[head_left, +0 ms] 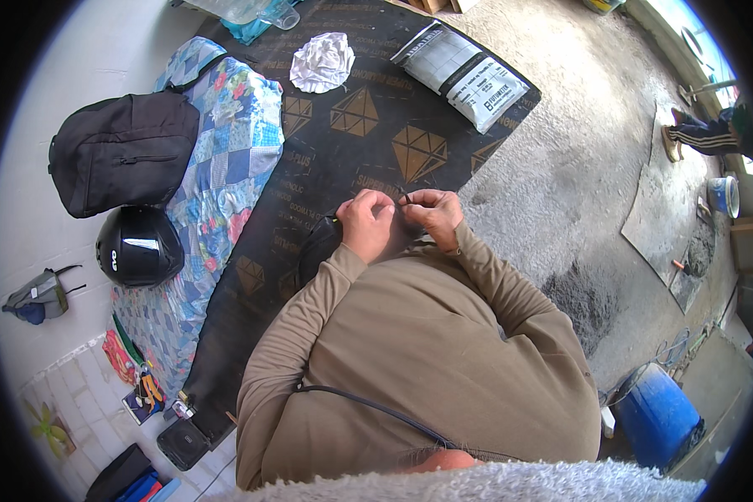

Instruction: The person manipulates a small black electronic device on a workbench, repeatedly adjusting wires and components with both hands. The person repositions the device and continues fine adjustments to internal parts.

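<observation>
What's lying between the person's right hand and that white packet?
Nothing: the head view shows only bare, dark patterned board between the right hand and the white packet.

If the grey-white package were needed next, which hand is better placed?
Probably the right hand: it lies closer to the grey-white package on the dark board, while the left hand sits farther left.

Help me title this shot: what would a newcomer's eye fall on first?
Probably the left hand and right hand, close together near the picture's middle. Next, the black helmet at left, just below the backpack. Then perhaps the blue barrel, lower right, and silvery packet, upper right.
</observation>
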### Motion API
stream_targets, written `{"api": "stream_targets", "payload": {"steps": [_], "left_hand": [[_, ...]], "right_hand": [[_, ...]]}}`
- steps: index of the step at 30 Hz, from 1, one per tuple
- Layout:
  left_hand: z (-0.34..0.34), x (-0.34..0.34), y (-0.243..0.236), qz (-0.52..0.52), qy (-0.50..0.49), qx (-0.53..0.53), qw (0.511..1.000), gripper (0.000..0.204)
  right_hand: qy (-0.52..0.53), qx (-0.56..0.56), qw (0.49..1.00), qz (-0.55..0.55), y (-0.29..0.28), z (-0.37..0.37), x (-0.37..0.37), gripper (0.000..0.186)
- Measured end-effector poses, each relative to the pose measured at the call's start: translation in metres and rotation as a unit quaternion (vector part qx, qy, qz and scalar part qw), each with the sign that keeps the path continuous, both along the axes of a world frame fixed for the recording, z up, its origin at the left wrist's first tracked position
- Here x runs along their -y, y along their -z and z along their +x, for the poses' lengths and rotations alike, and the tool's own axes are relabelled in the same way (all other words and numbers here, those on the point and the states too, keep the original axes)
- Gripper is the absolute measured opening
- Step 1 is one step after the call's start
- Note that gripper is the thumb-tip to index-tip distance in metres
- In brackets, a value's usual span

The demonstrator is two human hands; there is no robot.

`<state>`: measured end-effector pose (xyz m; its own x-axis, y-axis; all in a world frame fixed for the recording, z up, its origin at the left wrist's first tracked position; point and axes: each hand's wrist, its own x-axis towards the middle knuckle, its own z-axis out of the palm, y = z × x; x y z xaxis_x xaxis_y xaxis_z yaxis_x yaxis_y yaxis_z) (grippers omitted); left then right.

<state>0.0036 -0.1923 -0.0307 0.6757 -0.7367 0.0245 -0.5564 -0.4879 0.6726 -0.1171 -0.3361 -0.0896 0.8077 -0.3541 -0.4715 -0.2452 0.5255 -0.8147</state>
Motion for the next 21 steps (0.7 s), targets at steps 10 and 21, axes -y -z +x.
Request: {"api": "stream_targets", "payload": {"steps": [10,21], "left_hand": [[0.000,0.000,0.000,-0.015,-0.001,-0.008,1.000,0.012],[0.000,-0.001,0.004,-0.032,-0.011,-0.026,0.999,0.015]], "right_hand": [[0.016,0.048,0.997,0.059,0.005,-0.001,0.003,0.020],[-0.047,0.009,0.980,-0.192,-0.013,0.004,0.006,0.018]]}}
